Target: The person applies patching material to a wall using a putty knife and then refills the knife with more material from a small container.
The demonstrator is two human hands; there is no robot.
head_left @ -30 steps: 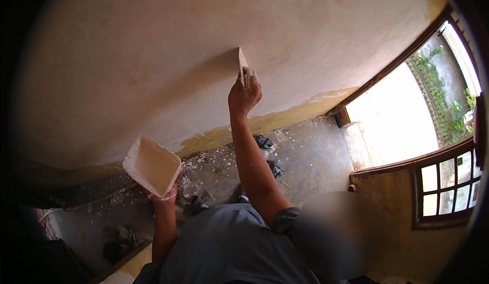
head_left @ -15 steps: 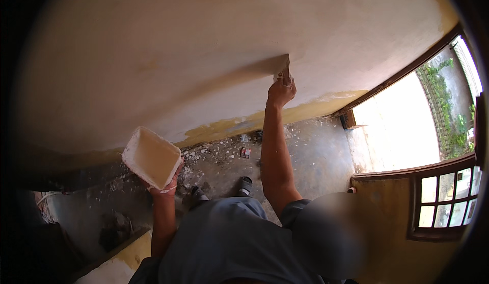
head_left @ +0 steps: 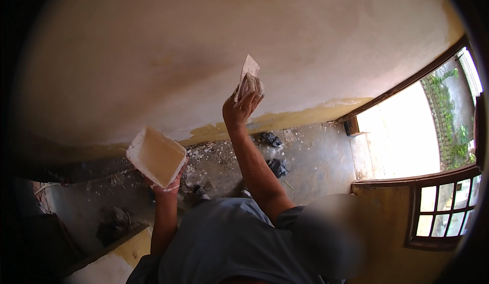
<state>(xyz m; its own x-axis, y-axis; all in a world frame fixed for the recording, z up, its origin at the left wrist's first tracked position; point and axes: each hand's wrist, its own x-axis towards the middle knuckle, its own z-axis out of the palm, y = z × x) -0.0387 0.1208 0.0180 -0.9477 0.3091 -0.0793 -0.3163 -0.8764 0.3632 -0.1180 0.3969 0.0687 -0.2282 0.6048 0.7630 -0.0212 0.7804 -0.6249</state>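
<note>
Head view: R hand [head_left: 244,103] pinches a flat scraper [head_left: 249,66] in front of the wall [head_left: 153,80] — fingers closed on its lower part, blade up; can't tell if it's touching. Looks thin, light, prob. a bit springy, slick where damp paste coats it, so best held low. L hand [head_left: 172,185] clasps a squarish tub [head_left: 140,166] at its near corner, out to the left; crusty white sides, smooth pale inside — likely heavier, so support from below. Wall's chalky w/ yellow patches low down.
</note>
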